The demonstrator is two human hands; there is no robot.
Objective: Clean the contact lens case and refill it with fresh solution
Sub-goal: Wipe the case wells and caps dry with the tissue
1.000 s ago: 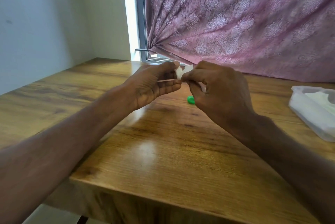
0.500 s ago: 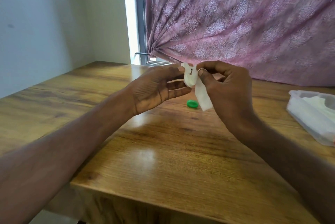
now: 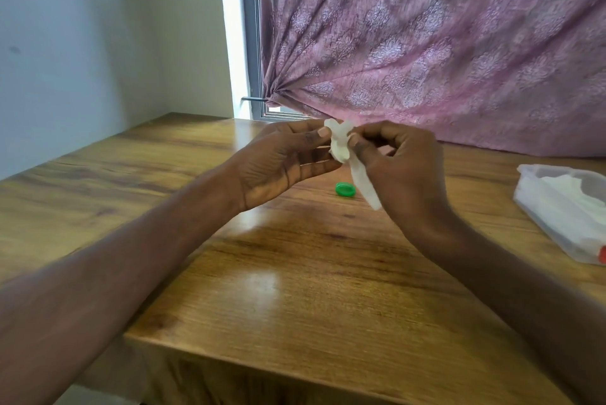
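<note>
Both hands meet above the middle of the wooden table (image 3: 295,290). My left hand (image 3: 282,162) holds something small between thumb and fingers; the white tissue (image 3: 341,145) covers it, so I cannot tell whether it is the lens case. My right hand (image 3: 403,168) pinches that tissue against it, and a strip of tissue hangs down past the palm. A green lens-case cap (image 3: 345,189) lies on the table just below and behind the hands.
A clear plastic tub (image 3: 557,217) with white tissues stands at the right edge, with something red at its near corner. A pink patterned curtain (image 3: 442,43) hangs behind the table, and a pale wall is at the left.
The tissue has come out from between my hands and now hangs in a longer strip. Both hands have stayed together above the green cap.
</note>
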